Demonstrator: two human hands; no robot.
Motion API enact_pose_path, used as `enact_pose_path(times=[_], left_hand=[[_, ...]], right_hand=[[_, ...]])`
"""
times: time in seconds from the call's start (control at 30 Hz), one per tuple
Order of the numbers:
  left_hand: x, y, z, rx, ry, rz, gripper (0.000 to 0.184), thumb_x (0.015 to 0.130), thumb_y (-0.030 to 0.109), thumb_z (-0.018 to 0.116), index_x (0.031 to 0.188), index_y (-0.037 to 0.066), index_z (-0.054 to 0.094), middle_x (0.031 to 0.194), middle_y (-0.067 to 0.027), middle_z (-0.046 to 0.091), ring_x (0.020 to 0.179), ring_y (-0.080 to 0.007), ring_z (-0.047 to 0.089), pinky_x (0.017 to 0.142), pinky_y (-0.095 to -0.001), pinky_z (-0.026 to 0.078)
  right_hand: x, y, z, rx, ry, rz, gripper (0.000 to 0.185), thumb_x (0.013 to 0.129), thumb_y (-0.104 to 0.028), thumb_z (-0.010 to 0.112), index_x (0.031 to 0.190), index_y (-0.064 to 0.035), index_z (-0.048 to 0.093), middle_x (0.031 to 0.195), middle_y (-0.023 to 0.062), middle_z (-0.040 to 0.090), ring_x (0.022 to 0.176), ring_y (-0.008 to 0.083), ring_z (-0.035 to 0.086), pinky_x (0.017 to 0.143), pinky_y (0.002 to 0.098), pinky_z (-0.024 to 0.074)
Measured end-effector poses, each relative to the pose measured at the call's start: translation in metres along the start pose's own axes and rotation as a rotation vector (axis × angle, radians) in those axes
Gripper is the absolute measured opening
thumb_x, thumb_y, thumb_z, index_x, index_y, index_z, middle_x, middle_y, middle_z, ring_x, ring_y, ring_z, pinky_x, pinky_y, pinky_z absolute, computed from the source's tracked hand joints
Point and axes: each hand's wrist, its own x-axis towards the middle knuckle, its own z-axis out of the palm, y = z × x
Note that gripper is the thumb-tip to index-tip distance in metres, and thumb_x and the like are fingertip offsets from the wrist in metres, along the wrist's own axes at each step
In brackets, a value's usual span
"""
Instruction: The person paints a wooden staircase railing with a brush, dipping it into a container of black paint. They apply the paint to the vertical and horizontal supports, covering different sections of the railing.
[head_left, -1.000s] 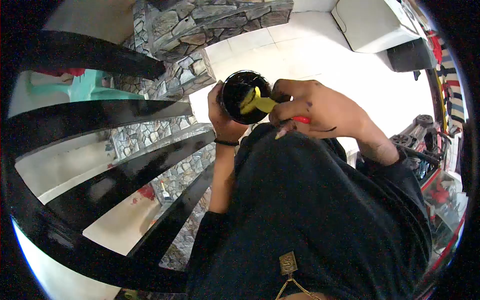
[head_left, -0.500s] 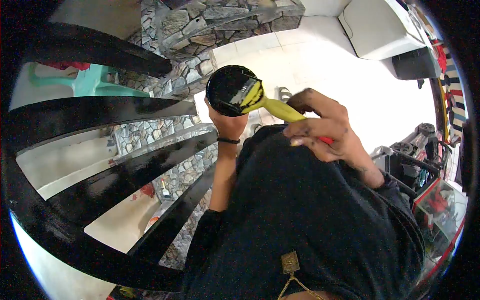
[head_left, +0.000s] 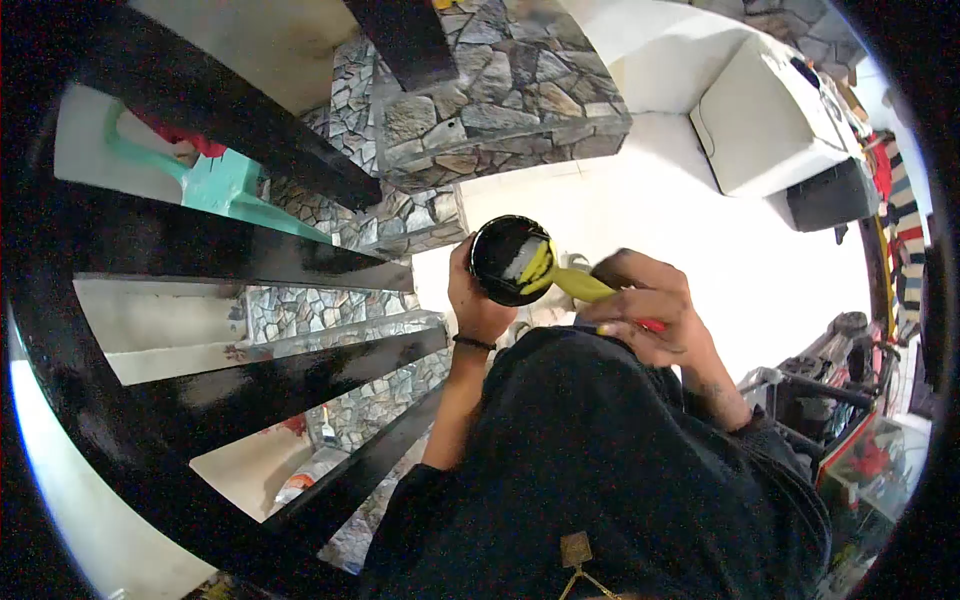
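Note:
My left hand [head_left: 482, 305] is wrapped round the side of a round can [head_left: 497, 262] with black paint inside. In my right hand [head_left: 650, 305] is the handle of a yellow-green paintbrush [head_left: 580, 284], which has a red end. The brush head lies over the can's opening at its right side, with black paint on its bristles. My right fingers are bent around the handle. Black smudges mark them. Whether the bristles touch the rim I cannot tell.
Glossy black railing bars [head_left: 230, 245] slant across the left. Behind them are stone-clad steps [head_left: 500, 95], a green plastic chair [head_left: 222, 185] and another brush [head_left: 327, 425]. A white appliance [head_left: 765, 125] stands at upper right, and a glass case [head_left: 865, 470] at lower right.
The brush came up from deep in the can to its right side. Now the view has tilted, and can and hands appear lower in it.

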Motion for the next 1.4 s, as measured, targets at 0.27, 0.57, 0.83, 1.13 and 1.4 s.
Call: enact_pose_path(times=[0.27, 0.57, 0.83, 1.13, 1.4], left_hand=[[0.002, -0.007, -0.007, -0.108, 0.085, -0.138, 0.079, 0.063, 0.006, 0.086, 0.129, -0.002, 0.043, 0.115, -0.0150, 0.057, 0.106, -0.0253, 0.059, 0.093, -0.0340, 0.049], [0.000, -0.023, -0.009, -0.409, -0.063, -0.264, 0.067, 0.080, 0.017, 0.074, 0.132, -0.005, 0.037, 0.121, -0.0191, 0.055, 0.111, -0.0282, 0.059, 0.097, -0.0394, 0.049], [0.005, -0.005, 0.008, -0.227, -0.009, -0.186, 0.069, 0.070, 0.004, 0.080, 0.127, -0.002, 0.043, 0.115, -0.0144, 0.059, 0.104, -0.0229, 0.062, 0.090, -0.0334, 0.051], [0.004, 0.001, 0.020, -0.549, -0.070, -0.384, 0.058, 0.074, 0.012, 0.074, 0.124, -0.003, 0.048, 0.119, -0.0171, 0.058, 0.109, -0.0294, 0.061, 0.095, -0.0385, 0.049], [0.012, 0.036, 0.035, -0.601, -0.133, -0.302, 0.056, 0.088, 0.043, 0.056, 0.126, 0.002, 0.054, 0.124, -0.0161, 0.059, 0.110, -0.0344, 0.059, 0.098, -0.0501, 0.046]], right_hand=[[-0.001, 0.013, -0.003, 0.048, -0.072, -0.013, 0.021, 0.073, -0.020, 0.071, 0.084, -0.0021, 0.072, 0.088, 0.0191, 0.063, 0.079, 0.0324, 0.064, 0.066, 0.0381, 0.0508], [0.015, 0.006, -0.031, 0.228, -0.024, -0.064, 0.014, 0.080, -0.010, 0.072, 0.085, 0.0029, 0.069, 0.090, 0.0181, 0.061, 0.080, 0.0309, 0.061, 0.067, 0.0401, 0.0488], [0.002, 0.021, -0.037, 0.143, -0.169, 0.030, 0.010, 0.082, -0.008, 0.070, 0.085, 0.0016, 0.071, 0.089, 0.0196, 0.063, 0.080, 0.0337, 0.062, 0.069, 0.0390, 0.0483], [-0.006, 0.022, -0.044, 0.135, 0.027, -0.028, 0.011, 0.085, -0.011, 0.069, 0.084, -0.0002, 0.070, 0.086, 0.0171, 0.065, 0.087, 0.0318, 0.063, 0.075, 0.0385, 0.0491], [-0.010, 0.037, -0.033, 0.115, -0.065, 0.011, 0.013, 0.088, -0.008, 0.067, 0.084, 0.0043, 0.067, 0.082, 0.0151, 0.065, 0.076, 0.0284, 0.061, 0.069, 0.0375, 0.0476]])
